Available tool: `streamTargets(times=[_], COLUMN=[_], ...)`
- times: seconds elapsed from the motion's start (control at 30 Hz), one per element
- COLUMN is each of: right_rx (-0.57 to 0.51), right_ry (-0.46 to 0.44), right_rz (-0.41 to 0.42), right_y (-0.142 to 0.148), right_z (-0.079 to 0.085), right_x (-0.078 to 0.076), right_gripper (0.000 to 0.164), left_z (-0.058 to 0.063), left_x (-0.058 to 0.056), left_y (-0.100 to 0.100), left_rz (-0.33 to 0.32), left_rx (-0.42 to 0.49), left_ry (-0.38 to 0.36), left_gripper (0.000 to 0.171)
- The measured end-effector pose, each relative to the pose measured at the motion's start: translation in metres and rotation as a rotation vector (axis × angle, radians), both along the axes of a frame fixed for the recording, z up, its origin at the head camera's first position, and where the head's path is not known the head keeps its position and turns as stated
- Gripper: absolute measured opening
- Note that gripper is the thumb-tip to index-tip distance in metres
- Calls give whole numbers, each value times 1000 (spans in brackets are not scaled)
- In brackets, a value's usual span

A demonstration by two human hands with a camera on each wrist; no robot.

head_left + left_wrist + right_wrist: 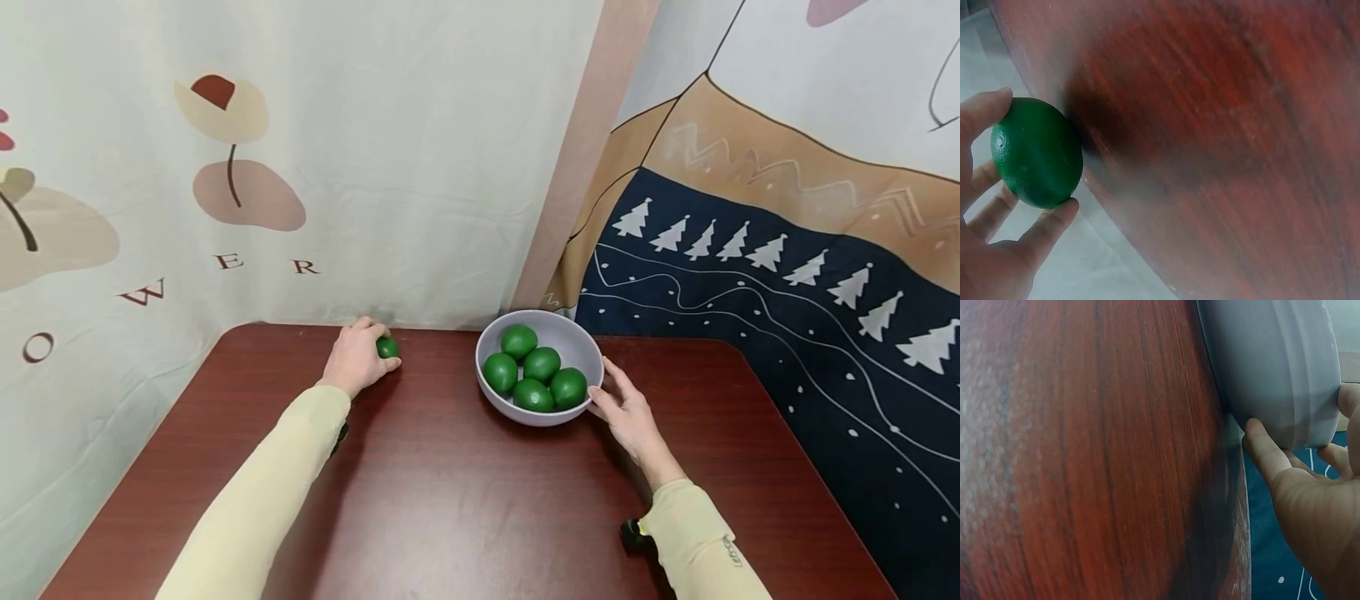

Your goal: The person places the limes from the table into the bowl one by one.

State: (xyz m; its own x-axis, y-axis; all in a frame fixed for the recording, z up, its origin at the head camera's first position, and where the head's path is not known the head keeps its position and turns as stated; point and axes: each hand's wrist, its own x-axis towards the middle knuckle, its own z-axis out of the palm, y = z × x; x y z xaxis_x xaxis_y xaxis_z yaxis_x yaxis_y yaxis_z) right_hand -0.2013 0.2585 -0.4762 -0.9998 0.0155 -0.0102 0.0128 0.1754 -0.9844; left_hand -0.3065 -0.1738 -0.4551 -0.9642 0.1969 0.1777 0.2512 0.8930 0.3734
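Note:
My left hand grips a green lime close to the table's far edge. The left wrist view shows this lime between the thumb and curled fingertips, near the wooden surface. A light purple-grey bowl stands right of the middle at the back. Inside it lie several glossy green limes. On the bowl's right side, my right hand holds the rim. Seen from the right wrist, the fingers reach along the lower outer wall of the bowl.
The dark red-brown wooden table has rounded far corners. A pale curtain with flower prints hangs behind its back edge. To the right hangs a dark blue cloth with white trees.

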Motion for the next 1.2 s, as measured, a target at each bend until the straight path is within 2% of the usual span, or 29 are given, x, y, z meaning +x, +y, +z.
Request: streamTargets(times=[0.4, 0.97, 1.2], right_rx=[11, 3, 15], right_ry=[5, 5, -6], right_rz=[2, 7, 8], right_y=[-1, 0, 0], right_z=[0, -1, 0], right_x=[1, -1, 0], right_gripper=[64, 64, 65], left_z=[-7, -15, -14], left_x=[14, 30, 35], left_y=[8, 23, 31], left_rz=[0, -53, -66], left_rx=[26, 66, 91], left_ry=[62, 130, 127], left_gripper=[48, 46, 46])
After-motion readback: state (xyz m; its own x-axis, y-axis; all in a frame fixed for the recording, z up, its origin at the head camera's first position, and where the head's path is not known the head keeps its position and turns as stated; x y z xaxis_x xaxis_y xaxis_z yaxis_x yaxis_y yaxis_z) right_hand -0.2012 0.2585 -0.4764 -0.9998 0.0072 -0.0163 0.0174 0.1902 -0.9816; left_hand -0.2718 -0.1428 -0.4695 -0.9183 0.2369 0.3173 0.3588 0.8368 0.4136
